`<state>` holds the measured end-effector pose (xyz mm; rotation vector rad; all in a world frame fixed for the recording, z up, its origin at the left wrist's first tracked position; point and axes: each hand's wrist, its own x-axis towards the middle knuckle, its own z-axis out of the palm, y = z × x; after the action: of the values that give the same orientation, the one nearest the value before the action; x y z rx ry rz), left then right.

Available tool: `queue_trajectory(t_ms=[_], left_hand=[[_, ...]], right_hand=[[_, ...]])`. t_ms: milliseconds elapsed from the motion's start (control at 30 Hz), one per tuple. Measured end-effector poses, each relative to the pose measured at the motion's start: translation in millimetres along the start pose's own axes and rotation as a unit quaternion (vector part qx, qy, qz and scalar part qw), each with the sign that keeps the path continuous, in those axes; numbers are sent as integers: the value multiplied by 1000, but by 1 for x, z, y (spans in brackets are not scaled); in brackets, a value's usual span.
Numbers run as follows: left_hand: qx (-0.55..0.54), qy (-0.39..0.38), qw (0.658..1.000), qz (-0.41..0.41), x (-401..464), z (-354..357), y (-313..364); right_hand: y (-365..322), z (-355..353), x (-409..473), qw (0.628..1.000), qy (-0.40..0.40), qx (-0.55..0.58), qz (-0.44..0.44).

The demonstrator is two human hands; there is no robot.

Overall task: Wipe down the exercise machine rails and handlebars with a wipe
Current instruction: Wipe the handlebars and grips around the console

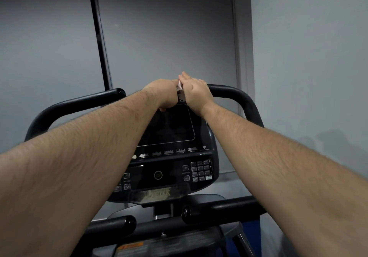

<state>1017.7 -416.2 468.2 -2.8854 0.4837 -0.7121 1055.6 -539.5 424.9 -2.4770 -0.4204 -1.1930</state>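
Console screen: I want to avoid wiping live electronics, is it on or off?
Off, apparently: the console screen is uniformly dark, with no lit readout.

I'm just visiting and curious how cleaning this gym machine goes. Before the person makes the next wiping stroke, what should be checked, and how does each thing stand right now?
1. Wipe in hand: ok. A bit of white wipe shows between the two hands.
2. Which hand really holds it: cannot tell. The left hand and right hand meet over it and hide the grip.
3. Hands at the machine: ok. Both are at the top edge of the console.
4. Right handlebar within reach: ok, it starts right beside the right hand.
5. Left handlebar free of things: ok.
6. Wipe still damp or clean: cannot tell.
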Motion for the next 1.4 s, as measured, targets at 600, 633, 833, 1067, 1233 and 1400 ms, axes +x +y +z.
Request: queue_trajectory(t_ms=[600, 633, 833, 1067, 1233, 1400], left_hand=[[13, 53, 998, -11, 2, 12, 2], [1, 55, 998, -25, 2, 14, 3], [-3, 45, 998, -45, 5, 14, 8], [17, 38, 997, -65, 2, 13, 15], [26, 34, 996, -74, 1, 12, 23], [30, 24, 997, -72, 1, 15, 25]], right_hand=[[16, 15, -6, 958, 101, -270, 20], [21, 13, -9, 956, 106, -273, 24], [63, -7, -37, 951, 127, -276, 64], [94, -31, -69, 949, 111, -201, 218], [94, -27, -94, 917, 76, -228, 318], [92, -18, -127, 916, 35, -244, 317]])
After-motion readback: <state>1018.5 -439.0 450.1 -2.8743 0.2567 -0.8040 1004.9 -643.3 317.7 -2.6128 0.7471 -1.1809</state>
